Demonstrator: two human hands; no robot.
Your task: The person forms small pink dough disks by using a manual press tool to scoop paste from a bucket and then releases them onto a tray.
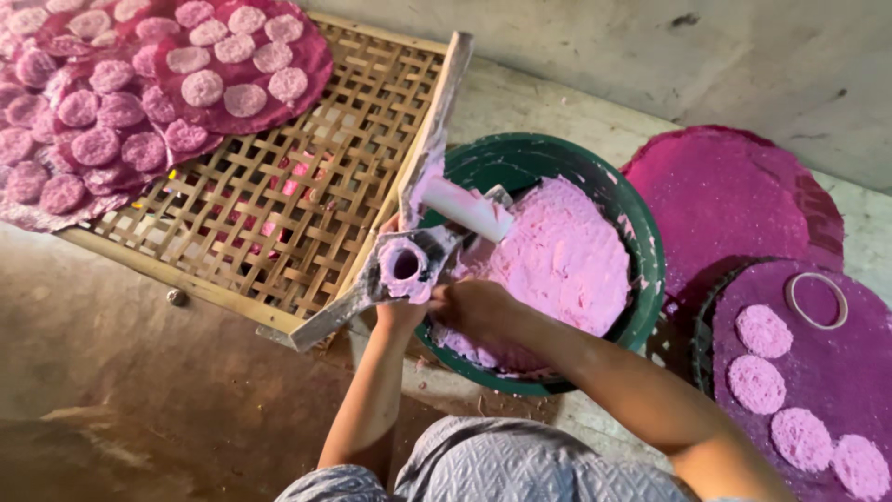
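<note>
Left hand (pixel 398 311) grips the dough-caked press (pixel 407 265) from below, fingers wrapped around its cylinder; right hand (pixel 472 307) pinches pink dough (pixel 567 256) at the cylinder mouth, just over the green basin (pixel 650 279). Step in hand appears to be loading the press. Basin rim touches the bamboo rack (pixel 279 204); open floor (pixel 130 390) lies to the left.

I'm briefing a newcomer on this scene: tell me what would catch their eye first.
The green tub of pink dough sits at centre, where the left hand steadies a dough-caked press and the right hand works beside it. Pink discs dot purple mats at right; more cover the bamboo rack at upper left.
</note>
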